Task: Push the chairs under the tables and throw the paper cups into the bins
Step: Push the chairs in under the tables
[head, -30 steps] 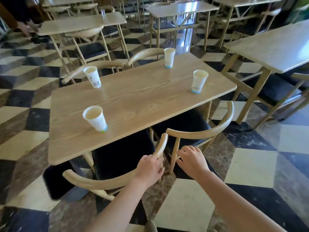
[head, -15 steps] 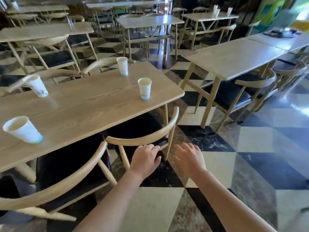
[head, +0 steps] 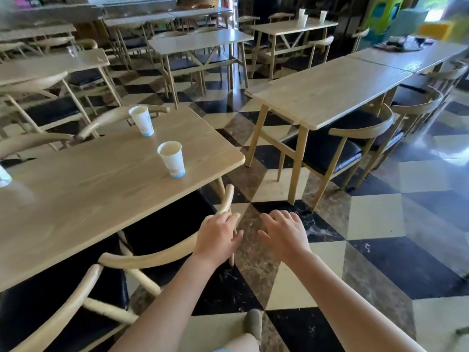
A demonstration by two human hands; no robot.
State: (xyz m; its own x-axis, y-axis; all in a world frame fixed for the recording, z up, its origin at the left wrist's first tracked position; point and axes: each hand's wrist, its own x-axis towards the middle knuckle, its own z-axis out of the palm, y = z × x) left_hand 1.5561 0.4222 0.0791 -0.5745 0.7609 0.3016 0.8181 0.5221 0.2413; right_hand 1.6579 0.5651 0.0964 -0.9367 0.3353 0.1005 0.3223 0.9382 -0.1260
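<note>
A light wooden table [head: 106, 184] fills the left of the view. Two white paper cups stand on it: one near cup [head: 172, 159] and one far cup [head: 142, 120]; a third cup [head: 3, 177] is cut off at the left edge. Two wooden chairs with black seats sit tucked at the table's near side, the right chair [head: 162, 252] and the left chair [head: 63, 308]. My left hand [head: 218, 237] rests on the right chair's curved backrest, fingers loosely bent over the rail. My right hand [head: 284, 231] hovers beside it over the floor, fingers relaxed, holding nothing.
A second table [head: 330, 90] with chairs [head: 355, 146] tucked on its right side stands to the right across a checkered-floor aisle. More tables and chairs fill the back; a far table [head: 291, 27] carries cups [head: 302, 16]. My shoe [head: 253, 323] shows at the bottom.
The view has swung right, so the table and cups slid left. Both hands moved from the two chairs' backrests; the right hand is now off the chair, the left stays on the right chair's rail.
</note>
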